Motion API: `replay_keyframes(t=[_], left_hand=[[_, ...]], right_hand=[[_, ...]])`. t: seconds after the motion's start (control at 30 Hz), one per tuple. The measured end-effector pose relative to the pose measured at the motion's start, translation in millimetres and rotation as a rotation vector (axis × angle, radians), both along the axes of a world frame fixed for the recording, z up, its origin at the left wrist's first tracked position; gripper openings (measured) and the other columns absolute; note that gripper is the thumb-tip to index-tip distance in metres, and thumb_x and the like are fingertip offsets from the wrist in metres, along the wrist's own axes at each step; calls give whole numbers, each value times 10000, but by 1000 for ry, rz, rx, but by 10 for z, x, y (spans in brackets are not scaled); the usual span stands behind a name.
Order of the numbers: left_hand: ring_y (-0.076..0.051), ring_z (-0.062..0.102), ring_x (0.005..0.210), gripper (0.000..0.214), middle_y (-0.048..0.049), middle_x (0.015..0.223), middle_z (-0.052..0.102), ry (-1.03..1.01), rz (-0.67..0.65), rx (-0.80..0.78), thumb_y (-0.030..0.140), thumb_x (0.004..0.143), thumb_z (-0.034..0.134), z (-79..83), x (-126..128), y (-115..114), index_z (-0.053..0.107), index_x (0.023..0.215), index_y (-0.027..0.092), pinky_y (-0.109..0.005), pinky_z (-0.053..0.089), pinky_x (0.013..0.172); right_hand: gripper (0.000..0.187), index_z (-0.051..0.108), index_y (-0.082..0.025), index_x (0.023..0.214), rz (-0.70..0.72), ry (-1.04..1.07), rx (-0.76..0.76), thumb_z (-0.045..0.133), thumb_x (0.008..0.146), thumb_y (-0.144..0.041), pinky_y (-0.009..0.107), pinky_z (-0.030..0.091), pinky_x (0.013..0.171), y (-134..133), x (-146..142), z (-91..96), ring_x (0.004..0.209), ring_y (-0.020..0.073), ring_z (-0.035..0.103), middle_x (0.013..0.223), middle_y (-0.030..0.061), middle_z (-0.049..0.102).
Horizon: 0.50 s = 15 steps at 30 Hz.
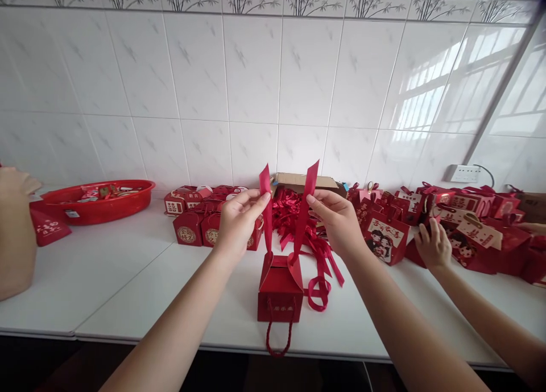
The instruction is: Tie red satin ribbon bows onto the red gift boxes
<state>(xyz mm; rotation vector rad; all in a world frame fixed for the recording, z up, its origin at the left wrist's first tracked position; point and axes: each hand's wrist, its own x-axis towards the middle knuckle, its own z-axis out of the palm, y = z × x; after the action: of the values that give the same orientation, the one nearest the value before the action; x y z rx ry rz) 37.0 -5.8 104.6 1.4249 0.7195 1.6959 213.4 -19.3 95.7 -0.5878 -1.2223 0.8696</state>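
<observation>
A small red gift box (279,304) stands near the table's front edge, its rope handle (279,353) hanging down over the front. A red ribbon (301,232) comes up from both sides of the box top. My left hand (241,218) pinches one ribbon end between thumb and fingers. The other end is pinched in my right hand (335,215). Both ends point upward above the box, held apart from each other. Behind the box lies a pile of loose red ribbons (288,210), with some strands trailing beside it on the right.
A cardboard box (305,180) is behind the ribbon pile. Several red gift boxes (187,228) stand left of centre, more (386,238) on the right. Another person's hand (434,244) touches that right group. A red basin (106,207) sits on the white table (140,284) at the left.
</observation>
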Motion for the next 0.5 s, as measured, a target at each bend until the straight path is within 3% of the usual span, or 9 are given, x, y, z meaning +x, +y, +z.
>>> replay_keyframes(t=[0.17,0.5], left_hand=[[-131,600,718,241,-6,788,682,-36,-45,9,359,665,778,42,-10,11,705,811,181,-258,454,696],[-113,595,688,227,3,759,667,-22,-53,26,344,688,769,30,-18,35,695,819,175,-247,473,691]], right_hand=[[198,725,-211,808,-3,-10,-18,775,667,-341,281,528,673,28,3,-63,719,138,637,799,8,717],[136,711,-222,790,62,45,-3,769,685,-288,241,511,688,24,-6,-19,694,101,619,760,-27,699]])
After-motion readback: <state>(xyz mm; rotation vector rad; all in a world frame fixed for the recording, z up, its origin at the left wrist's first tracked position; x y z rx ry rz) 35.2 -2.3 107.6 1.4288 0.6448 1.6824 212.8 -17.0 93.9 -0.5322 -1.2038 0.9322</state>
